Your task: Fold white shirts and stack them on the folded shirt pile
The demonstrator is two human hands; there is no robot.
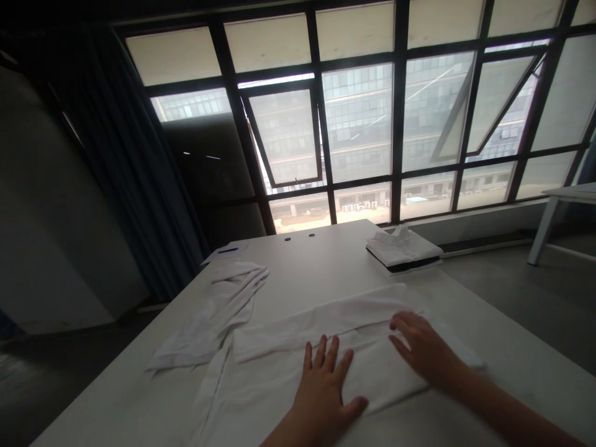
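A white garment (261, 388) lies spread on the table before me, with a long folded strip (321, 320) along its far side. My left hand (322, 392) rests on the garment near its middle, palm down, fingers spread. To the right, my right hand (426, 351) is at the edge of the folded strip, fingers bent and the thumb apart from them. Nothing shows between its fingers and thumb. The garment's near edge runs out of view at the bottom, and my forearms cover part of its right side.
Another crumpled white garment (218, 310) lies on the white table (321, 264) at the left. A folded white stack with a dark layer beneath (403, 248) sits at the far right. A blue pen (228, 250) lies on paper at the far left corner. Windows (356, 124) stand beyond.
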